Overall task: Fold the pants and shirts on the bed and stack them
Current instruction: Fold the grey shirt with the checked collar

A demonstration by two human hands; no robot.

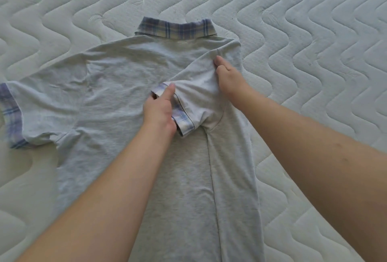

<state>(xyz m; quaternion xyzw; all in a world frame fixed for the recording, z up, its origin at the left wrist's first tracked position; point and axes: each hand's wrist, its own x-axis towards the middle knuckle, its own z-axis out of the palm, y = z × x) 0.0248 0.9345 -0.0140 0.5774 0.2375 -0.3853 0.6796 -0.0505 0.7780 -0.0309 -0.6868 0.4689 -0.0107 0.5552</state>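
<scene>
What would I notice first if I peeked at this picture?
A grey polo shirt with a plaid collar lies spread in the middle of a white quilted mattress. Its right side is folded inward, and the left hand pinches the plaid sleeve cuff there, while the right hand presses the fold near the shoulder.

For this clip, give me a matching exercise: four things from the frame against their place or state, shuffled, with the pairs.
Things:
1. plaid collar
2. left hand
3. right hand
4. plaid-cuffed sleeve spread out flat

States:
A. at the left edge of the view
B. at the folded-in sleeve's plaid cuff
C. far end of the grey polo shirt
D. near the folded shoulder

Pairs: 1-C, 2-B, 3-D, 4-A
</scene>
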